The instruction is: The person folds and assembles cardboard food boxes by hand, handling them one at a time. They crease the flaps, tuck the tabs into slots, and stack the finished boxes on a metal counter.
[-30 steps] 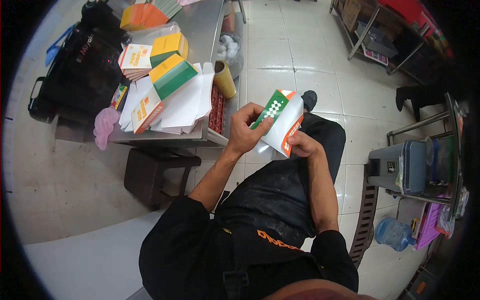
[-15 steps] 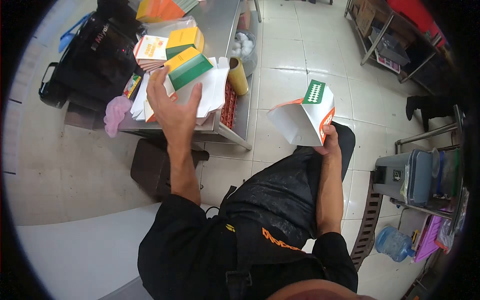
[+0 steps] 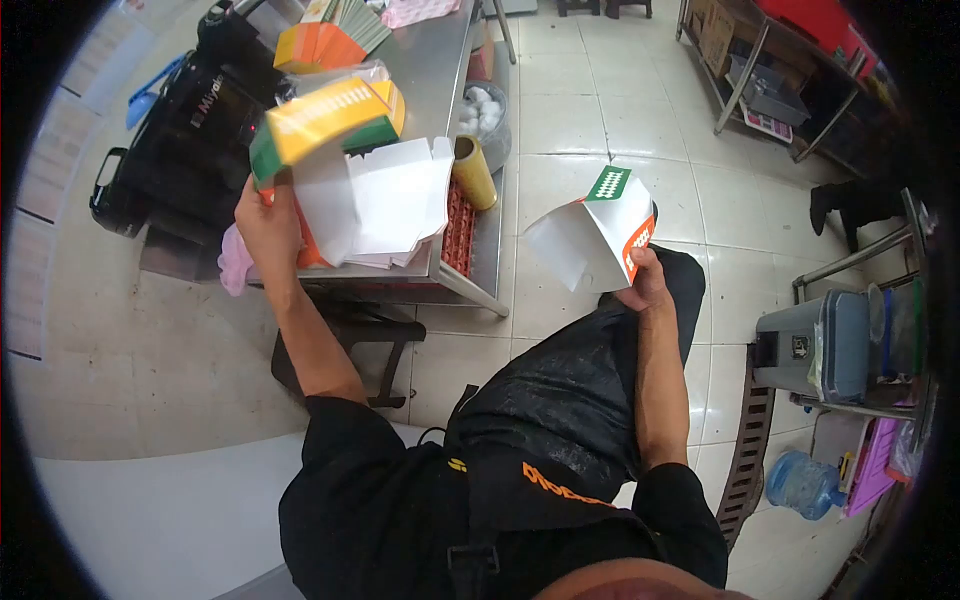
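My left hand (image 3: 268, 228) is closed on the lower edge of a yellow, green and orange paper food box (image 3: 325, 118), raised above the steel table and blurred by motion. Beneath it lies a pile of flat white box blanks (image 3: 405, 195). My right hand (image 3: 646, 283) grips a second paper food box (image 3: 590, 235) over my right thigh, thumb on its outer side. That box is opened out, its white inside showing, with green and orange printed panels.
A black Miyako appliance (image 3: 195, 110) stands at the left. More folded boxes (image 3: 330, 40) lie on the steel table (image 3: 425, 80). A yellow roll (image 3: 474, 172) stands at its edge, a dark stool (image 3: 390, 335) underneath. To the right are a grey bin (image 3: 820, 345) and a water bottle (image 3: 800, 485).
My left hand has moved left and taken hold of a food box from the pile, lifting and tilting it. The box in my right hand has shifted slightly to the left.
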A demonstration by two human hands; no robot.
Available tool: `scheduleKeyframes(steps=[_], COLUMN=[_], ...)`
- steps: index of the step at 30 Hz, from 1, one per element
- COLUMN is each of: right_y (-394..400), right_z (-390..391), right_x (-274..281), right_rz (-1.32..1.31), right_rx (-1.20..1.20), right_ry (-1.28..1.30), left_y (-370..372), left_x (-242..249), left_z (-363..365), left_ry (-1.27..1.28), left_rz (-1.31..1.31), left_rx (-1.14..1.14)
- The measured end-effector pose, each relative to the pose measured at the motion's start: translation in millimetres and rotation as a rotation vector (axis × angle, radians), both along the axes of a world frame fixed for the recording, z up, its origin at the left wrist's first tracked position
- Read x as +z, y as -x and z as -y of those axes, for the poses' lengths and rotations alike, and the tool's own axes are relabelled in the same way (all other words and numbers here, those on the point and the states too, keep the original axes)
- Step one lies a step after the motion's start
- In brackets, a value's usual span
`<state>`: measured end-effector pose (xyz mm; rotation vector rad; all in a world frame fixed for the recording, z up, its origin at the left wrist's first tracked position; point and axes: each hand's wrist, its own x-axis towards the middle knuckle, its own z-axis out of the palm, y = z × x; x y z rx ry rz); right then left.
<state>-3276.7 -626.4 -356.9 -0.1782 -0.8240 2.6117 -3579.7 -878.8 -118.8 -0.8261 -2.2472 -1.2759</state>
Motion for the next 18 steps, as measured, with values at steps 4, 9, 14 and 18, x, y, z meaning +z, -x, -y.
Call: scheduleKeyframes(steps=[4,9,14,18], right_y=[0,-10,-69,-143], right_z=[0,1,-1,18], right_x=[9,37,94,94], right_rz=[-0.056,-0.025,0.211,0.515], right_rx=[-0.032,-0.245,-0.638,-0.972], right_ry=[0.026,0.011,-0.182,-0.413], left_y=[-7,-55,-126,-191], left_x=[-8,-29,-85,-150], left_z=[-14,-40,-77,-109], left_ry=[-0.021,0.175,0.284,0.157], left_rz=[0.134,0.356,0.314,-0.005], left_rx=[-0.228,-0.435,-0.640,-0.779])
